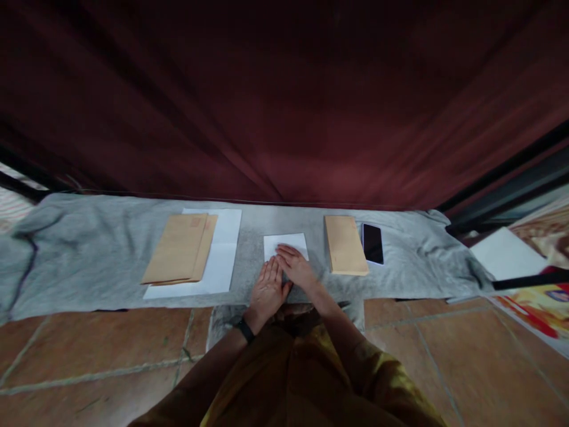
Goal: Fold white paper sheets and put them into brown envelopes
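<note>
One small white rectangular piece of paper [284, 239], at the middle of the grey cloth-covered worktop [418, 261], directly in front of the person. Left hand [268, 290]: laid flat over the paper's near edge, fingers side by side, thumb spread, gripping nothing. Right hand [294, 265]: palm down across the paper, fingers nearly together and slightly overlapping the left fingertips, clamped on nothing.

Stage, by judgement: the paper seemed already brought to its small format, perhaps by folding, and pressing it flat appeared to be the step in hand. Whether further folds were left could not be told. Both groups of envelopes lay untouched; whether any had been filled did not show.

To the left: large brown paper envelopes [178, 246], at least two, overlapping, resting on larger white paper [226, 252], its sheet count uncertain, with a faint crease across it.

To the right: one neat stack of narrower brown paper envelopes [347, 244], number not countable. Just beyond it, one dark-screened smartphone [372, 243], lying flat.

On the left wrist, one black wristband [245, 331].

Surroundings: one dark red fabric curtain [284, 118] behind the worktop; a terracotta-tiled floor [133, 356] below; one red-and-yellow printed item [540, 308] at far right, partly out of view.
</note>
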A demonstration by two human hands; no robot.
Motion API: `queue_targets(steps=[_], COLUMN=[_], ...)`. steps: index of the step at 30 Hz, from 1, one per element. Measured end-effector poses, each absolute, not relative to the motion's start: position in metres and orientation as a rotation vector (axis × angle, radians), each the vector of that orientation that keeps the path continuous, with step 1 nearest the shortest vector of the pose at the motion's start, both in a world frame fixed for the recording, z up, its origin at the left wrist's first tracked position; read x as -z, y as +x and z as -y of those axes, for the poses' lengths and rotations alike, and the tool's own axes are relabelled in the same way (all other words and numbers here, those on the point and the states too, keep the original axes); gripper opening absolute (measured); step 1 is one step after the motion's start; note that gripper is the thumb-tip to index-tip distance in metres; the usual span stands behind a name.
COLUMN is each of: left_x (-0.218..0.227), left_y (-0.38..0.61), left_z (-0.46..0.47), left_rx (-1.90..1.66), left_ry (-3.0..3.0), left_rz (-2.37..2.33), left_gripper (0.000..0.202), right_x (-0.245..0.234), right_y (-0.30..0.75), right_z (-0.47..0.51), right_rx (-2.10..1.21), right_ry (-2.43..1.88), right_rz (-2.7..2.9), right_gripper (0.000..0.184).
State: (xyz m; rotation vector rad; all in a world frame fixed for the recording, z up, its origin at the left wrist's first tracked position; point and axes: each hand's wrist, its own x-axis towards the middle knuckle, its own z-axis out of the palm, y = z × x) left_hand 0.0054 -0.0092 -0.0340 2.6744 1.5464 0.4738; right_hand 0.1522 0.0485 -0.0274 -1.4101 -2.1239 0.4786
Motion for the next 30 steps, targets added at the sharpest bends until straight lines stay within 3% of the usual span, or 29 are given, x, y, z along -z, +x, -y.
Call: queue_targets(steps=[5,16,30], left_x=[0.043,0.03,0.022], left_y=[0.006,0.021,0.026], left_z=[0.008,0.008,0.009], left_rx=[-0.514,-0.178,-0.069], left_ry=[2.624,2.644,2.596], left_rz=[-1.51,-1.595,-1.616], left_gripper=[0.057,0.062,0.066], right_x=[0.026,0.036,0.039], right_y=[0.129,0.129,0.145], right_z=[-0.061,-0.086,-0.086], right_rx=[-0.498,-0.411,-0.374], right_ry=[-1.261,-1.371,-1.477], right_rz=[2.313,2.341,2.323], right_gripper=[0.035,0.038,0.044])
